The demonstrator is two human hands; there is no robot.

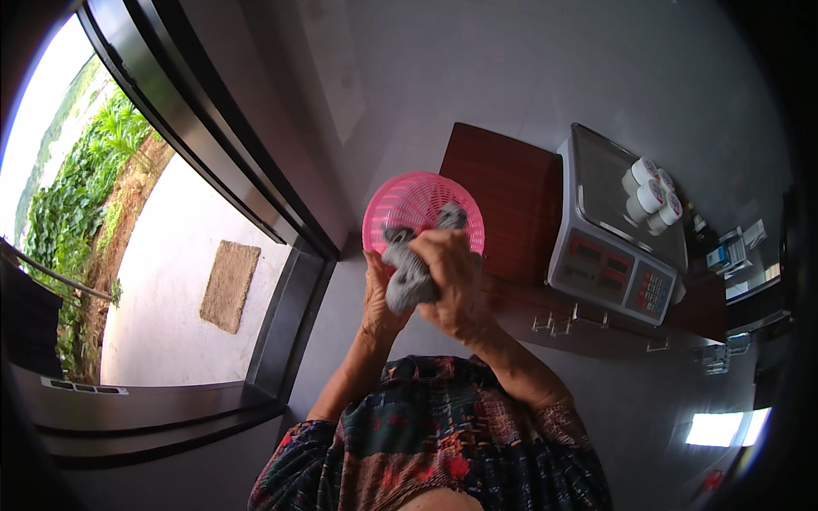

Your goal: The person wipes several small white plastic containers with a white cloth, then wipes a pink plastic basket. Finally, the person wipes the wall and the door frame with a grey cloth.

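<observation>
A pink slatted plastic basket (409, 189) is in front of my body, next to the corner of a reddish-brown cabinet. My left hand (383, 294) grips the near left side of the basket, its fingers partly hidden by cloth. Over the near rim, my right hand (456, 272) is closed on a bunched grey cloth (409, 281), which hangs toward me. More grey fabric (450, 216) shows inside the basket, just beyond my right knuckles. Whether the grey pieces are joined, I cannot tell.
On the reddish-brown cabinet (503, 187) to the right stands a digital scale (609, 264) bearing several white-lidded jars (650, 194). Small boxes (728, 254) lie farther right. At the left, a dark-framed doorway (294, 315) opens onto pale paving with a brown doormat (230, 286) and green plants.
</observation>
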